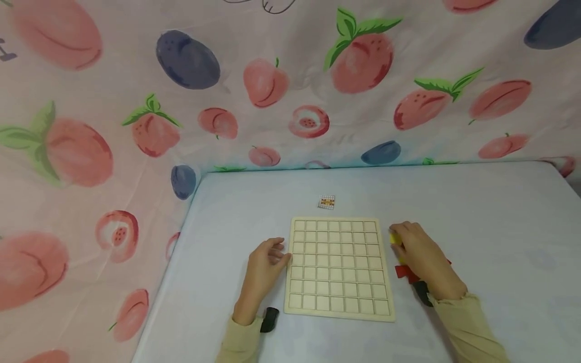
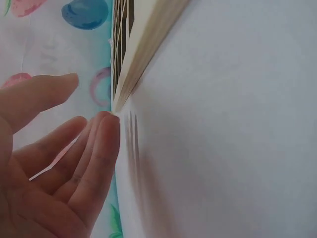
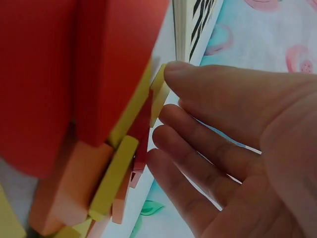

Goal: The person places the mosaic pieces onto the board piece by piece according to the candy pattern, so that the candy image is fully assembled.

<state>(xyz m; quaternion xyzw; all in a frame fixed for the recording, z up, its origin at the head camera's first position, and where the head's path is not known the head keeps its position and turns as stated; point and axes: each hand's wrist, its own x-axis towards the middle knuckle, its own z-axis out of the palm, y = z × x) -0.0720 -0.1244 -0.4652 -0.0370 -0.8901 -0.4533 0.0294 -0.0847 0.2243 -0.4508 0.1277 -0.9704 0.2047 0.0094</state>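
Note:
A square wooden grid board [image 1: 336, 268] lies on the table with its cells bare. My left hand [image 1: 265, 264] is at its left edge, fingers loosely bent and holding nothing; the thumb tip meets the rim in the head view. Right of the board, my right hand [image 1: 419, 257] pinches a yellow block [image 1: 396, 238] between thumb and fingers. That yellow block [image 3: 159, 96] shows at the thumb tip in the right wrist view. Under and beside this hand lie red blocks [image 1: 402, 271], partly hidden by it. The right wrist view also has orange blocks [image 3: 74, 183] in the pile.
A small printed pattern card [image 1: 327, 202] lies beyond the board's far edge. The white table [image 1: 236, 201] meets a fruit-print cloth [image 1: 277, 126] at the back and left. Dark wrist straps [image 1: 270, 319] show by both sleeves.

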